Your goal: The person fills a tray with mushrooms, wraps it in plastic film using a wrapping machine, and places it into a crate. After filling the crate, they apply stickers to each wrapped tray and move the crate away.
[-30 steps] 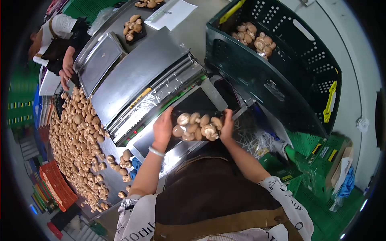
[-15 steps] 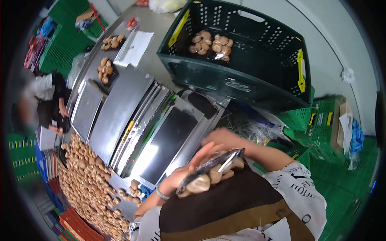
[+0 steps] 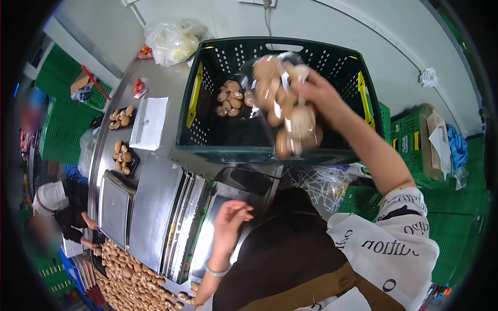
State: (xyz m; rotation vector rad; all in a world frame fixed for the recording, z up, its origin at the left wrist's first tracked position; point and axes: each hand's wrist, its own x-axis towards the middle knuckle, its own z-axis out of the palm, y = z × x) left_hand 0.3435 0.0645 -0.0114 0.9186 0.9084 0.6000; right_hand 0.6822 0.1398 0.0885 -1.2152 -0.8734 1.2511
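My right hand grips a film-wrapped pack of mushrooms by its right side, above the dark green crate. The pack is tilted and somewhat smeared by motion. Inside the crate, at the left, lies a wrapped pack of mushrooms; another beside it is mostly hidden behind the held pack. Over the near end of the metal wrapping machine, my left hand is raised with nothing in it, its fingers loosely bent and apart.
A heap of loose mushrooms covers the lower-left table. Two mushroom trays and a paper sheet lie farther up. A clear plastic bag sits at the back. Another person works at left. Green crates stand at right.
The mushroom pack has moved from in front of my apron up over the crate in my right hand. My left hand has let go of it. The view has turned toward the crate.
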